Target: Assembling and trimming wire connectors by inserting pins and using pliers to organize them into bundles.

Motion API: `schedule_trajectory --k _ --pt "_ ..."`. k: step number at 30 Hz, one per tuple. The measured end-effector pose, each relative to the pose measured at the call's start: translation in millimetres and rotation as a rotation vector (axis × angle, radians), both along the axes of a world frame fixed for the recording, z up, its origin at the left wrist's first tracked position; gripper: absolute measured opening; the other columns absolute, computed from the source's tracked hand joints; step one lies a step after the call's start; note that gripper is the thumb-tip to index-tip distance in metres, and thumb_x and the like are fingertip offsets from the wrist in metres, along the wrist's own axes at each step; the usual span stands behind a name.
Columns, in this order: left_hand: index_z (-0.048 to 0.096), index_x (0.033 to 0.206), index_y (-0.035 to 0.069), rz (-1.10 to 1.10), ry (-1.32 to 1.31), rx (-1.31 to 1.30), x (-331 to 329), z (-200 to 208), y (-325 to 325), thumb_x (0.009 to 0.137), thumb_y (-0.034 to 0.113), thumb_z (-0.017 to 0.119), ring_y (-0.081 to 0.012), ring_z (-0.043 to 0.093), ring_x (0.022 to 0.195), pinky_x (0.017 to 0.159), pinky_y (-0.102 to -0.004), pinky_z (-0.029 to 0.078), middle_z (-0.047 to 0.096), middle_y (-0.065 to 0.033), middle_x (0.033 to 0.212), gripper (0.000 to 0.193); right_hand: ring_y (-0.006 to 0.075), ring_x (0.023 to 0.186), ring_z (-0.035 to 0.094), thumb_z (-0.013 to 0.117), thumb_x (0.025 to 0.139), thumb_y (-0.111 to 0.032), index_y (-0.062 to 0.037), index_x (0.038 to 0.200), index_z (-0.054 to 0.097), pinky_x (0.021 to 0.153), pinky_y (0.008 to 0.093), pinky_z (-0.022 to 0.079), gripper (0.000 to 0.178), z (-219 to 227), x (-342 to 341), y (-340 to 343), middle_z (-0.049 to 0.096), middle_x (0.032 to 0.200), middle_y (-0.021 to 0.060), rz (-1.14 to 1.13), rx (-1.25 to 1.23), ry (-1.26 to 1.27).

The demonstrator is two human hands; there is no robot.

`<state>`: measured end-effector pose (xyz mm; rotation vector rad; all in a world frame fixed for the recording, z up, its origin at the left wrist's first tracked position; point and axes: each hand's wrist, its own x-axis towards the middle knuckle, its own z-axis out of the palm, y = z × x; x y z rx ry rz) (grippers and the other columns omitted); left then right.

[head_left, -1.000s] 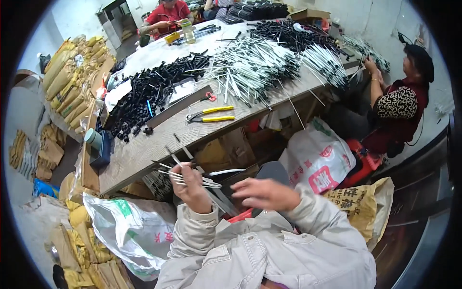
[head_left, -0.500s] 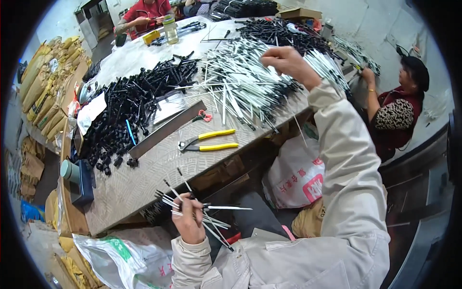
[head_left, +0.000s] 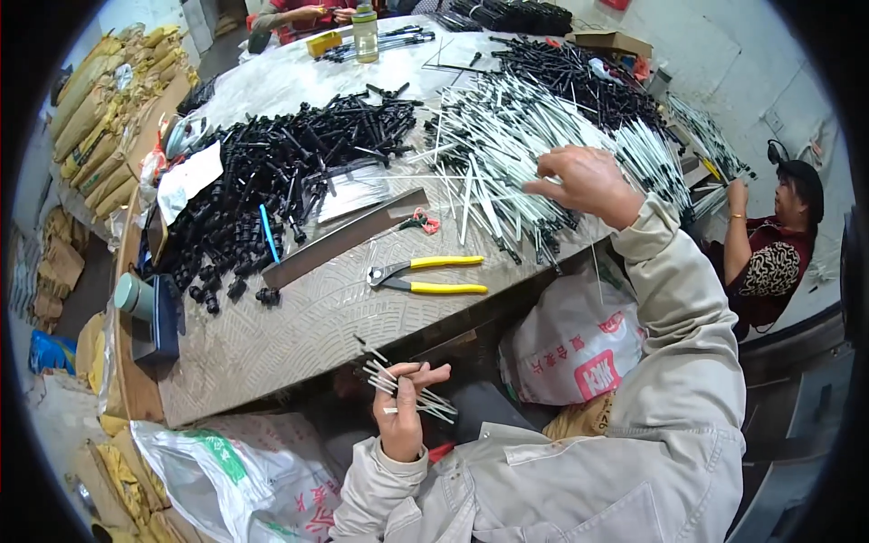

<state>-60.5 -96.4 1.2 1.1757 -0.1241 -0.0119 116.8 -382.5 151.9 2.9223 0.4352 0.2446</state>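
Note:
Near my body, below the table's front edge, my left hand is closed around several thin white rods with dark tips; they fan out on both sides of the fingers. My right hand reaches over the big heap of white rods with black ends. Its thumb and fingers are apart, with nothing visible between them; the fingertips lie low over the heap, and whether they touch it I cannot tell. Yellow-handled cutting pliers lie on the table between my hands.
Black plastic fittings are heaped at left, by a metal bar. A blue box stands at the near left corner. White sacks sit below the edge. A co-worker works at right; another person sits across.
My right hand has come down and to the right over the white rods, its fingers less curled. The left hand still holds rods, now bunched differently. The whole view has shifted slightly.

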Motion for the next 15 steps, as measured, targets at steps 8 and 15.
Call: schedule_trajectory --k 8,15 --pt "0.045 0.096 0.005 0.144 0.180 -0.086 -73 2 14 0.095 0.026 0.037 -0.0197 0.058 0.062 0.056 -0.0284 0.047 0.060 -0.0145 0.077 0.022 0.0263 0.062 0.055 0.052 0.083 -0.044 -0.0066 0.083 0.062 0.060 0.0359 0.042 0.039 -13 -49 -40 0.059 0.069 0.0134 -0.133 0.662 0.182" --pt "0.047 0.093 0.006 0.219 0.142 -0.071 -94 8 6 0.095 0.026 0.038 -0.0139 0.051 0.052 0.050 -0.0245 0.041 0.058 -0.0109 0.071 0.021 0.0060 0.042 0.048 0.054 0.085 -0.021 -0.0054 0.106 0.061 0.039 0.0213 0.040 0.026 -34 -25 -83 0.062 0.062 0.0041 -0.190 1.060 -0.096"
